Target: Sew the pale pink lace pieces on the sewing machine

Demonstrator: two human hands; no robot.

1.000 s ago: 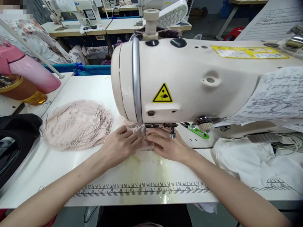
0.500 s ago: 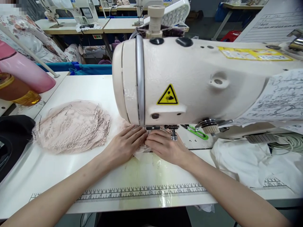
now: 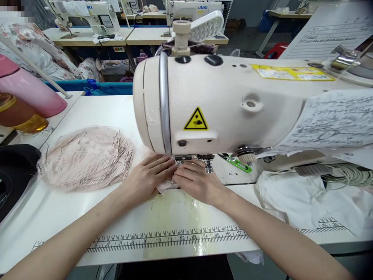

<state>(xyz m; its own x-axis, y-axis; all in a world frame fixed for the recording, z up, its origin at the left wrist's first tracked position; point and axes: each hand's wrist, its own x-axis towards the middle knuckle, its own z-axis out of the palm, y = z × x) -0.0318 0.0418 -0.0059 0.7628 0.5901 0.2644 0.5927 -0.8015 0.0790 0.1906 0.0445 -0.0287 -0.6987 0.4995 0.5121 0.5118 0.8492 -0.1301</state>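
Pale pink lace fabric (image 3: 166, 185) lies under the head of a white sewing machine (image 3: 221, 97), mostly covered by my hands. My left hand (image 3: 147, 175) rests flat on it, fingers stretched toward the needle area; its thumb is hidden. Close beside it, my right hand (image 3: 198, 181) has bent fingers closed on the fabric, just below the presser-foot area. The fingertips of both hands nearly meet. The needle itself is hidden behind the metal parts and my fingers. Left of my hands sits a round pile of pink lace pieces (image 3: 87, 159) with dark thread ends.
Green thread snips (image 3: 240, 165) lie right of the needle area. White cloth (image 3: 291, 198) covers the table's right side. A printed ruler (image 3: 169, 238) runs along the front edge. A pink bottle (image 3: 35, 91) and an amber jar (image 3: 21, 112) stand left; a person in floral clothing (image 3: 26, 46) is beyond.
The camera view has shifted slightly, so the machine appears a little lower and further left. My hands stay together on the lace, with little visible change in their grip.
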